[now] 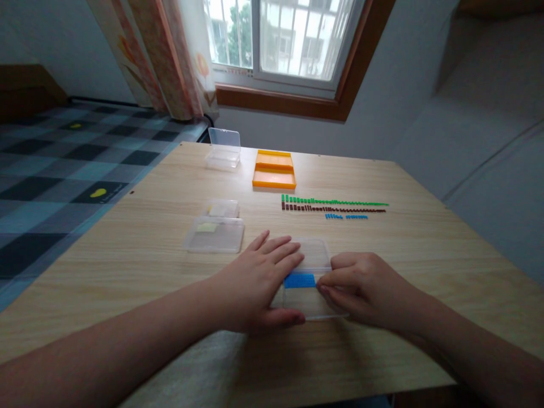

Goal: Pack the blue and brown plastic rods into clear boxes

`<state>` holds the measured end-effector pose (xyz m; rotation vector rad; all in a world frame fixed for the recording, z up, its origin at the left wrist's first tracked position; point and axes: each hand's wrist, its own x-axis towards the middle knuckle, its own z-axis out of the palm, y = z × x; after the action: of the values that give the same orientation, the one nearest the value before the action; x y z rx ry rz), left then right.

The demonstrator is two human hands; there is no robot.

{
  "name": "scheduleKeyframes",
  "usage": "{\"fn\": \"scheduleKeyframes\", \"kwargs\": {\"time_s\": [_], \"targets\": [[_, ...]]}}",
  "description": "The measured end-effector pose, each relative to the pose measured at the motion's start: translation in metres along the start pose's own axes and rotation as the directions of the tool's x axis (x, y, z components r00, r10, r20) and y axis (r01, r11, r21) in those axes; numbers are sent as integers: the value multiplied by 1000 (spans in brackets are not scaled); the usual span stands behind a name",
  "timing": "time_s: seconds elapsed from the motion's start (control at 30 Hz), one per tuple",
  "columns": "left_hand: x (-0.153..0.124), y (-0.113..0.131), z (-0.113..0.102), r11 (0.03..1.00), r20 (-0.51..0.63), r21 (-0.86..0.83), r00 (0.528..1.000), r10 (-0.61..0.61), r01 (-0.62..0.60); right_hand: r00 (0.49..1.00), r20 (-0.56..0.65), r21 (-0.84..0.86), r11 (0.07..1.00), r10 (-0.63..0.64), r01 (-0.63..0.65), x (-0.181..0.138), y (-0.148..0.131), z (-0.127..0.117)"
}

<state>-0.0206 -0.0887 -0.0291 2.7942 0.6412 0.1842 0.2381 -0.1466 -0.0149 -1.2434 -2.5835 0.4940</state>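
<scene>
In front of me an opened clear plastic box (pixel 300 306) lies flat on the wooden table. A blue, finely ridged block of what look like small strips (pixel 300 281) sits in its near half. My left hand (pixel 266 283) is open over the box's left side, its fingers stretched out and its thumb along the near part. The fingers of my right hand (pixel 361 289) are pinched together at the right end of the blue block. Whatever lies between those fingertips is too small or hidden to make out.
Beyond my hands run rows of small green pieces (pixel 312 200), brown pieces (pixel 308 208) and a shorter row of blue pieces (pixel 334 216). An orange two-part tray (pixel 274 185) and an opened clear box (pixel 224 158) stand farther back. Another clear box (pixel 229 241) lies left.
</scene>
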Motion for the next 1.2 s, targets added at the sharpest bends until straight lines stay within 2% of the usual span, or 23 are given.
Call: {"fn": "scheduleKeyframes", "kwargs": {"time_s": [0.23, 0.37, 0.43, 0.53, 0.63, 0.7, 0.83, 0.93, 1.03, 1.2], "targets": [[-1, -2, 0, 1000, -24, -18, 1000, 1, -2, 998, -51, 16, 1000, -21, 22, 2, -2, 3], [-1, -2, -1, 1000, -7, -9, 1000, -7, 7, 980, -199, 71, 997, -1, 15, 2, 4, -1], [-1, -3, -1, 1000, -3, -7, 1000, -11, 11, 941, -336, 79, 997, 40, -14, 2, 16, -5], [-2, -4, 0, 1000, -17, -4, 1000, -8, 8, 834, -540, 32, 994, 107, -107, 6, 44, -11], [-3, -4, -1, 1000, -5, 11, 1000, -14, 14, 761, -632, -68, 969, 142, -238, 13, 73, -11], [-3, -3, -2, 1000, 1, 16, 1000, -21, 21, 754, -638, -110, 951, 156, -290, 19, 86, -5], [-4, -2, -3, 1000, -17, 15, 1000, -17, 18, 792, -595, -177, 938, 139, -298, 28, 95, 11], [-4, -2, -2, 1000, -12, 17, 1000, -25, 25, 813, -551, -203, 914, 190, -351, 32, 96, 21], [-5, -3, 1, 999, -14, 13, 999, -33, 33, 819, -526, -205, 901, 228, -382, 34, 96, 25], [-6, -6, 4, 999, -32, 13, 999, -29, 30, 820, -541, -206, 915, 189, -347, 33, 96, 23]]}}
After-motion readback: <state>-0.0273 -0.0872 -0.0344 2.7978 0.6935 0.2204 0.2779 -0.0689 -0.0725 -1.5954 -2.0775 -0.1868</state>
